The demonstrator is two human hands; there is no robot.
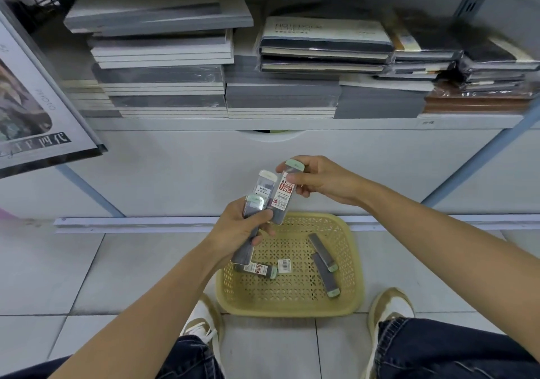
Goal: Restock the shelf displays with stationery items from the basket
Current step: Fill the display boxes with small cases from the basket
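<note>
The step in hand looks like gathering: slim lead-refill cases are being collected above the yellow basket (354,261), which sits on the floor tiles between the person's shoes, below the shelf (204,122) stacked with notebooks (163,86). To do this well, the labelled case (283,196) should be laid flat against the bundle (253,204) with caps pointing the same way, so the lot can be squared up and carried in one hand while the other goes back down for the three loose cases (323,251) lying on the basket floor (a small white tag lies among them too). The left hand (233,229) has its grip clamped round the bundle, fingers wrapped across the dark bodies low down and the pale caps standing up clear; it seems to hold at least two cases, though the exact count is hard to read where they overlap. The right hand (324,181) has its grip closed in a pinch on the upper end of the labelled case, thumb in front over the label and fingers behind, its lower end tilting in to touch the bundle. The slick plastic may slide if the bundle is squeezed unevenly, so a firm, even hold near the middle seems wise.
</note>
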